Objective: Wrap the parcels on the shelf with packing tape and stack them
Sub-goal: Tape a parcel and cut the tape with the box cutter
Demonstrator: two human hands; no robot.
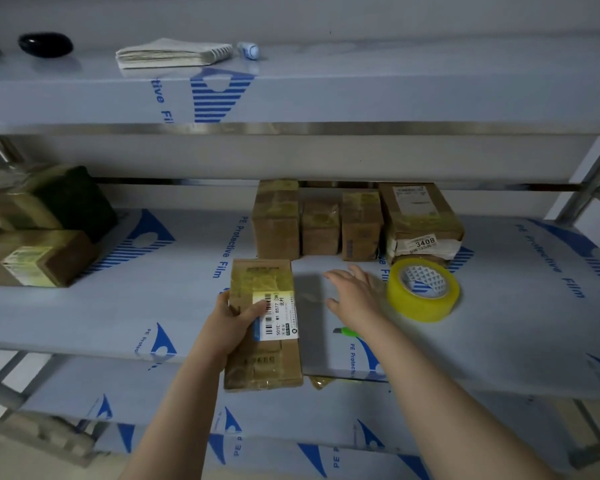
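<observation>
My left hand (234, 318) grips a flat brown parcel (264, 362) with a white barcode label, held over the front edge of the middle shelf (153, 306). My right hand (352, 294) hovers open above the shelf, fingers spread, just left of a yellow roll of packing tape (423, 289). Several taped brown parcels (326, 223) stand in a row at the back of the shelf. A stack with a "3408" label (425, 223) sits behind the tape roll. More taped parcels (39, 223) are piled at the far left.
A green-and-black tool (345, 331), partly hidden by my right forearm, lies on the shelf. The top shelf holds folded paper (174, 53), a black object (45, 45) and a small white-blue item (248, 50). A lower shelf (174, 403) lies beneath. Steel posts stand at both ends.
</observation>
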